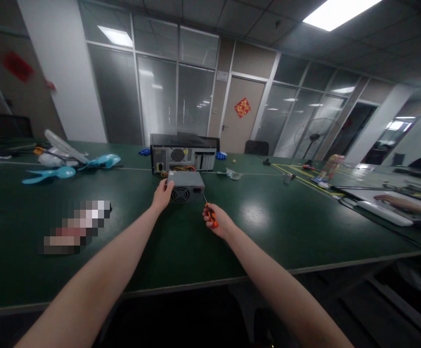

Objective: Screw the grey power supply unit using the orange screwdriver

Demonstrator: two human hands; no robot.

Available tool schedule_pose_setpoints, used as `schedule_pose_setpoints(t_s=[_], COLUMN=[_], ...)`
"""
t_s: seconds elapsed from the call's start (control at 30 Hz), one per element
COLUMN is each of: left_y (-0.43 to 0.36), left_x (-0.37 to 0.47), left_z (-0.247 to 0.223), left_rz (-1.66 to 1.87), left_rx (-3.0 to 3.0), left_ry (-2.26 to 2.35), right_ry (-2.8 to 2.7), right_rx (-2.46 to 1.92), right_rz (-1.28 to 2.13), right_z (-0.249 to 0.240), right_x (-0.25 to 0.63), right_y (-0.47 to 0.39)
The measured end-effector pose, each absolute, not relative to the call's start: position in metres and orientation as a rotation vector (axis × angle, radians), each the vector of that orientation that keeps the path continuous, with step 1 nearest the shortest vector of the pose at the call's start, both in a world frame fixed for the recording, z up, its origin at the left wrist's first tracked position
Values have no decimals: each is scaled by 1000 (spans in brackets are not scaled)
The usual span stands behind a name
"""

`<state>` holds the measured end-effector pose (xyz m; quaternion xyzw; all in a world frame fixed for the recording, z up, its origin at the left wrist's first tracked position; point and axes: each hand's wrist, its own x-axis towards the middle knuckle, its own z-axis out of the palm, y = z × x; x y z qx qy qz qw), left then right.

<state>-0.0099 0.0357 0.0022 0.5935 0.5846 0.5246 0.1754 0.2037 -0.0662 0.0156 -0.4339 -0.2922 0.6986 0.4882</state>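
Note:
A grey computer power supply (186, 180), with a round fan grille and a socket on its near face, rests on the green table (203, 261). My left hand (163, 194) grips its left end, thumb on the near edge. In my right hand (220, 220) is a screwdriver (211, 216) with an orange and black handle. Its thin shaft slants up to the left, with the tip at the lower right corner of the power supply; whether it sits in a screw is too small to tell. Behind stands a black computer case (184, 153), wires (184, 168) showing between the two.
Light blue plastic pieces (56, 173) lie at the left, near a blurred-out object (78, 229). Blue gloves (221, 155) are beside the case, and a small clear plastic piece (231, 174) is to its right. Another person's hand (387, 199) rests by a keyboard (380, 212) at far right.

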Motion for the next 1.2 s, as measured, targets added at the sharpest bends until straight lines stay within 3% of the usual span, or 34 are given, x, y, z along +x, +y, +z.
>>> schedule_pose_setpoints(t_s=[0.67, 1.2], left_y=[30, 34], left_x=[-8, -10], left_z=[8, 3], left_rz=[1454, 1491], left_rx=[1655, 1693], left_ry=[1668, 1656], right_ry=[-745, -708], right_rx=[-1145, -977], right_rz=[1706, 1852], right_z=[18, 19], right_x=[204, 214], right_y=[-64, -62])
